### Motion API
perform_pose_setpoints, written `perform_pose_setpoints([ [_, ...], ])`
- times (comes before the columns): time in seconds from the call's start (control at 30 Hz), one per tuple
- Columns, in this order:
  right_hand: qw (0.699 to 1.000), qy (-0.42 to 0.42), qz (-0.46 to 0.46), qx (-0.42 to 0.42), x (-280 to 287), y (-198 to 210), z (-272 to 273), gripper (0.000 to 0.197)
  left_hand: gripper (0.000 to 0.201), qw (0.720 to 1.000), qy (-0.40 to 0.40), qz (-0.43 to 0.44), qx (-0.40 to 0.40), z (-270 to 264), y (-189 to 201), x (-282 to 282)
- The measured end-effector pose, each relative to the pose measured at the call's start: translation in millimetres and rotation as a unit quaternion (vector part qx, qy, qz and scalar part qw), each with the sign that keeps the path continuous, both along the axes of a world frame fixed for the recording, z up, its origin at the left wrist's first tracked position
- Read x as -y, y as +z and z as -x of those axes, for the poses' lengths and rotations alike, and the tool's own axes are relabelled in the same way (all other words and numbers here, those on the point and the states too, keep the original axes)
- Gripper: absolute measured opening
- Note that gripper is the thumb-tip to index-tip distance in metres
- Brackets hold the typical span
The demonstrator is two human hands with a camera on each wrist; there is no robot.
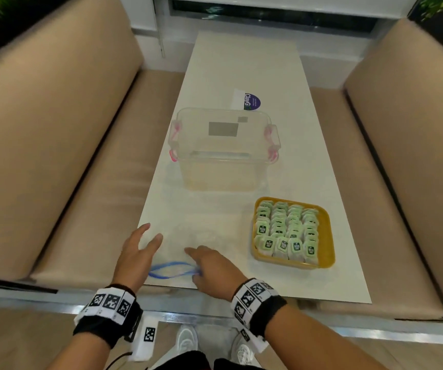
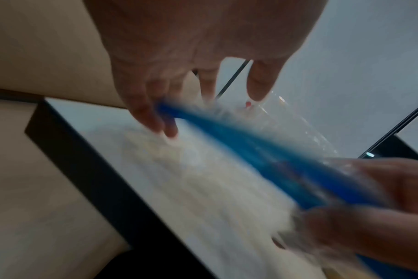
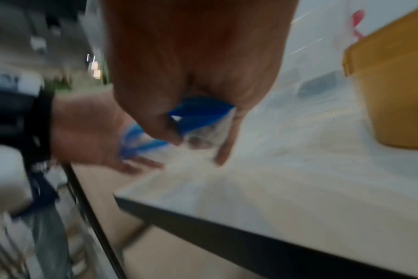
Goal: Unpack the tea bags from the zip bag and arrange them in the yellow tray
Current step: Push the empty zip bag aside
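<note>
The yellow tray stands at the table's front right, filled with rows of several green-labelled tea bags. The clear zip bag lies flat near the front edge, its blue zip strip gaping open toward me; I see no tea bags in it. My right hand pinches the strip's right end, the blue strip showing between its curled fingers. My left hand hovers over the bag's left side with straight, spread fingers. In the blurred left wrist view its fingertips touch the blue strip.
A clear plastic box with pink latches stands in the middle of the white table, with a purple sticker beyond it. Beige benches run along both sides. The table's front edge is just under my wrists.
</note>
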State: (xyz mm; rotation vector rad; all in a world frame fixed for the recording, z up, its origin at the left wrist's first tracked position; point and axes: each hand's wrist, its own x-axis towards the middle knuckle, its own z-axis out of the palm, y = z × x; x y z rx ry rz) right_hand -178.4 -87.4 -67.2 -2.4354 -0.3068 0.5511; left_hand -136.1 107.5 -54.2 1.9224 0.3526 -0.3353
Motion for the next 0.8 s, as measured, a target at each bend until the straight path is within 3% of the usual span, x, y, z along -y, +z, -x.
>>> perform_pose_setpoints([
  [0.1, 0.987, -0.066, -0.147, -0.02, 1, 29, 15, 0.074, 0.045, 0.988, -0.062, 0.116, -0.079, 4, 19, -2],
  [0.17, 0.984, -0.098, -0.143, -0.034, 4, 41, 24, 0.083, 0.053, 0.966, -0.094, 0.195, -0.145, 11, 32, 4],
  [0.2, 0.987, -0.102, -0.117, -0.03, 7, 44, 29, 0.074, 0.056, 0.956, -0.114, 0.214, -0.167, 15, 36, 9],
  [0.27, 0.992, -0.105, -0.07, 0.004, 19, 47, 42, 0.039, 0.058, 0.94, -0.157, 0.229, -0.199, 23, 40, 18],
  [0.33, 0.993, -0.105, -0.044, 0.015, 39, 48, 59, 0.022, 0.051, 0.932, -0.171, 0.222, -0.229, 28, 39, 25],
  [0.4, 0.995, -0.098, -0.02, 0.002, 65, 46, 80, 0.017, 0.043, 0.934, -0.149, 0.206, -0.253, 28, 29, 25],
  [0.53, 0.987, -0.12, 0.059, -0.09, 127, 20, 133, 0.016, 0.028, 0.941, -0.149, 0.093, -0.288, 31, 1, 8],
  [0.63, 0.963, -0.208, 0.063, -0.161, 168, -15, 164, 0.01, 0.023, 0.931, -0.13, 0.021, -0.339, 39, -17, -11],
  [0.77, 0.921, -0.331, 0.062, -0.198, 204, -81, 187, 0.009, 0.015, 0.915, -0.07, -0.002, -0.398, 49, -34, -25],
  [0.8, 0.909, -0.358, 0.055, -0.204, 210, -99, 189, 0.008, 0.014, 0.921, -0.056, -0.01, -0.384, 52, -40, -25],
])
